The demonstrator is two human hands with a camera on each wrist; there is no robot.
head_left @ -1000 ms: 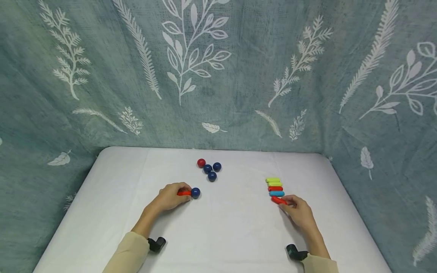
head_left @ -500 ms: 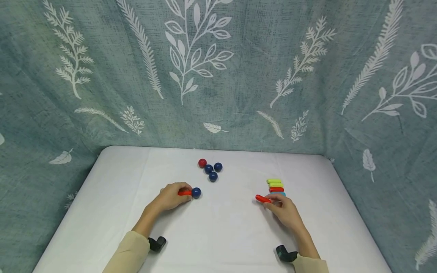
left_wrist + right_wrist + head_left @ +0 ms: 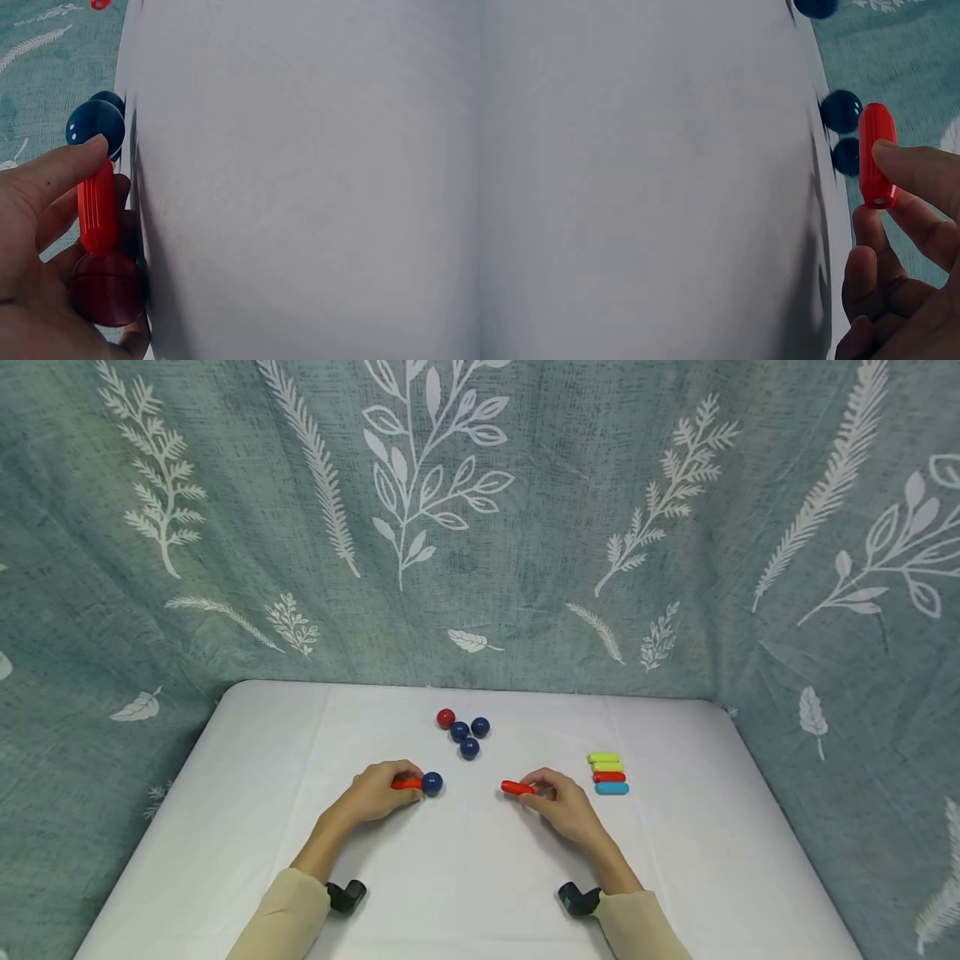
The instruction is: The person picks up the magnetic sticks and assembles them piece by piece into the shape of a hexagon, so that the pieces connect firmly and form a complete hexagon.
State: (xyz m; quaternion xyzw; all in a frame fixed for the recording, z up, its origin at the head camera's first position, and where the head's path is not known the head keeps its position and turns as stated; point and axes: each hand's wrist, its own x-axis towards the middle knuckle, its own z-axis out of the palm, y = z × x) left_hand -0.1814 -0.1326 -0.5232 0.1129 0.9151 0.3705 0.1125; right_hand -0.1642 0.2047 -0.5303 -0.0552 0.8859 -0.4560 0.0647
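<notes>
My left hand [image 3: 382,792] holds a red ridged rod [image 3: 98,206] low over the white table. One end of that rod carries a blue ball [image 3: 432,783], the other a dark red ball [image 3: 109,289], which the fingers hide in the head view. Between thumb and fingers, my right hand [image 3: 561,806] pinches a second red rod [image 3: 877,155]; both its ends are bare. This rod points left, toward the blue ball, with a gap between them.
Farther back on the table [image 3: 337,893] lie a red ball [image 3: 446,719] and several blue balls [image 3: 469,748]. To the right, two yellow-green rods [image 3: 606,767], a red rod [image 3: 609,777] and a blue rod [image 3: 612,788] lie in a row. A patterned cloth [image 3: 525,527] hangs behind.
My right hand has carried the second red rod leftward from the row of rods to the middle of the table. The left hand and its piece have stayed put.
</notes>
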